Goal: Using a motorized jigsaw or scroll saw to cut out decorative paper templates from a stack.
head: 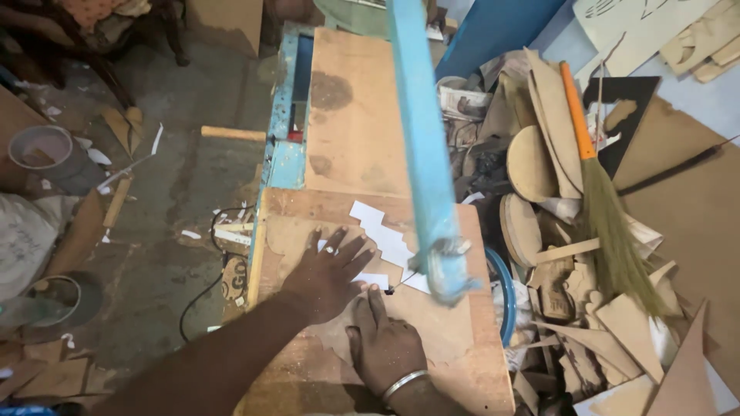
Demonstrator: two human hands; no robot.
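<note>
Left hand (327, 270) spread flat, fingers apart, palm pressing a thin cut sheet of board (308, 239) down onto the desk (462, 362); a ring on one finger. Right hand (385, 347) just below and to the right of the left, nearly touching it, also laid flat with the forefinger stretched forward, bangle at the wrist; gripping nothing, only pressing. Both hands open, side by side, neither clamped on anything.

White paper pattern (381, 239) stuck on the board, stepped in outline, starting at the left fingertips and running up and away to the left, down to the right. Just beyond the right forefinger, a small dark blade point (389, 290) under the tip of the light-blue saw arm (424, 139). Saw arm's long axis running straight away from the hands toward the far end of the desk, its clamp end (447, 270) hanging to the right of both hands. Right forefinger clearly nearer the blade than any left finger; pattern's lower edge lying between the two.

Further off to the right of the hands, a heap of wood offcuts (586, 308) with a broom (601, 200), orange-handled, lying across it. To the left, bare floor with a black cable (204, 296) and a bucket (46, 154)
</note>
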